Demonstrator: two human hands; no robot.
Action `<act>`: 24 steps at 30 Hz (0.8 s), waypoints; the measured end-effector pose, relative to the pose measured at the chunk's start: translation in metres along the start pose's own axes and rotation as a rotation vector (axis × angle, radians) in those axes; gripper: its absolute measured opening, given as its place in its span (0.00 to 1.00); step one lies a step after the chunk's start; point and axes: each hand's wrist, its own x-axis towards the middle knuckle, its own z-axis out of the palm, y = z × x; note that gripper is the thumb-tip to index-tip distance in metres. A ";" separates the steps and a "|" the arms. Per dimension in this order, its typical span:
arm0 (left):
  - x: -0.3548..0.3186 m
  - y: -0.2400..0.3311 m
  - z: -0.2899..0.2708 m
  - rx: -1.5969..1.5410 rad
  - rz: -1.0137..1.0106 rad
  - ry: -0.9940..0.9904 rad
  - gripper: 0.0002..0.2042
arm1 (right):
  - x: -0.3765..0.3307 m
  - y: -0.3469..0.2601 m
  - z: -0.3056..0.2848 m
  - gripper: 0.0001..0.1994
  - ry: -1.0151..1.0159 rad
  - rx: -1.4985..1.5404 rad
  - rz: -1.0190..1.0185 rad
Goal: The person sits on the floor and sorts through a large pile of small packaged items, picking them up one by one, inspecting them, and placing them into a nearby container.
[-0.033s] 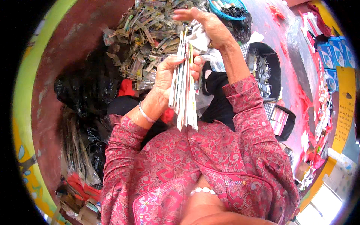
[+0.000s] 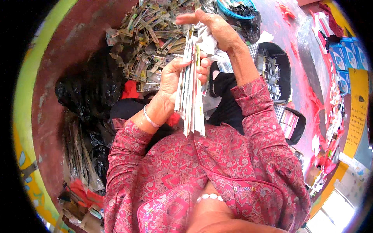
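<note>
Clutching a fanned bundle of long strips in the tightly curled left grip, squeezed nearer the far end, jutting chestward below; up top, holding the right grip half-spread against white cloth, cannot tell whether grasped.

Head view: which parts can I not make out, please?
In the head view:
Palm of left hand: mostly behind paper strips.
Number of strips: they overlap.
Whether right hand grips white crumpled thing: hand partly covers it.
Far sides of pile and blue basket: cut off by upper edge.
</note>
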 end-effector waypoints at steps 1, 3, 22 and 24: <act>-0.001 -0.001 -0.003 -0.003 -0.002 -0.009 0.18 | -0.001 0.007 0.000 0.26 -0.087 -0.004 -0.035; -0.005 -0.003 -0.005 -0.007 0.006 -0.028 0.18 | -0.005 0.006 0.007 0.26 -0.188 0.090 0.007; -0.037 -0.006 -0.022 0.418 -0.172 0.133 0.21 | -0.032 0.004 0.032 0.12 -0.317 -0.073 0.066; -0.034 -0.008 -0.012 0.512 -0.140 0.251 0.20 | -0.031 0.005 0.033 0.14 -0.239 -0.021 0.172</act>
